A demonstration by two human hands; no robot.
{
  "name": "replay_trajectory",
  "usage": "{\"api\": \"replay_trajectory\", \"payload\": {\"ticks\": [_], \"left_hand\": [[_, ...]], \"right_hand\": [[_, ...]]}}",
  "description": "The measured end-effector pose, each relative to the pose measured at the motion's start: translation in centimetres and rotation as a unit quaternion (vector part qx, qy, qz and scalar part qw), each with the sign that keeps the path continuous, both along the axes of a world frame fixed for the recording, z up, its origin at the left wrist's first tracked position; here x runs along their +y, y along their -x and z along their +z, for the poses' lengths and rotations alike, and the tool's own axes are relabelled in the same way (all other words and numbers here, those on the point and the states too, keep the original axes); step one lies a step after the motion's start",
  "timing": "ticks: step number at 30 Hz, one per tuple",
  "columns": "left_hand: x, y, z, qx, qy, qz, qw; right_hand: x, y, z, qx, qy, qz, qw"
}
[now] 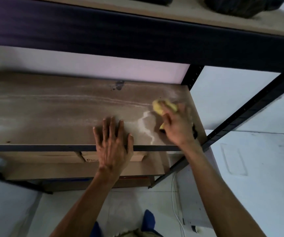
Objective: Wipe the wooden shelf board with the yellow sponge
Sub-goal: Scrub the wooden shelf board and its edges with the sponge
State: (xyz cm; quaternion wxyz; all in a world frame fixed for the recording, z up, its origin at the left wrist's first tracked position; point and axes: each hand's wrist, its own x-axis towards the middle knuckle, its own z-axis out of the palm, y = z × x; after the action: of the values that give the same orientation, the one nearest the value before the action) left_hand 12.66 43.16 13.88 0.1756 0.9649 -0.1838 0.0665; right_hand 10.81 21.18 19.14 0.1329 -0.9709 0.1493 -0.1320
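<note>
Wiping the wooden shelf board (pixel 52 117), right end.
My right hand (pixel 177 127) grips the yellow sponge (pixel 161 106); left hand (pixel 113 142) lies flat, fingers spread. Risk: dust ridge (pixel 145 124) smears.

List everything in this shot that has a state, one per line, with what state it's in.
Yellow sponge: gripped in right hand, pressed on board.
Wooden shelf board: dusty, streaked with white residue, dark stain near back.
Right hand: closed on sponge, near board's right end.
Left hand: open, flat on front edge.
</note>
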Motion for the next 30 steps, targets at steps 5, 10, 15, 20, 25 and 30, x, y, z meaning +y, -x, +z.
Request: {"api": "replay_trajectory", "payload": {"ticks": [5,10,15,20,25,30], "left_hand": [[0.0,-0.1,0.2,0.007,-0.018,-0.003,1.000],[0.1,-0.7,0.7,0.001,-0.016,-0.017,1.000],[0.0,-2.1,0.8,-0.028,-0.018,-0.045,0.998],[-0.2,-2.4,0.6,-0.018,-0.050,-0.035,0.998],[-0.2,-2.6,0.6,-0.008,-0.062,-0.038,0.997],[-0.1,-2.6,0.5,-0.012,-0.055,-0.039,0.998]], "right_hand": [[-6.6,-3.9,0.8,-0.069,-0.063,-0.196,0.976],[-6.2,-5.0,-1.9,0.056,-0.006,-0.206,0.977],[-2.0,-2.0,-3.1,0.054,0.038,0.066,0.996],[-6.5,-3.9,-1.1,-0.056,0.013,-0.052,0.997],[-8.1,-6.4,-1.0,0.079,-0.023,-0.220,0.972],[-3.7,-4.5,-2.5,0.084,0.042,-0.014,0.996]]}}
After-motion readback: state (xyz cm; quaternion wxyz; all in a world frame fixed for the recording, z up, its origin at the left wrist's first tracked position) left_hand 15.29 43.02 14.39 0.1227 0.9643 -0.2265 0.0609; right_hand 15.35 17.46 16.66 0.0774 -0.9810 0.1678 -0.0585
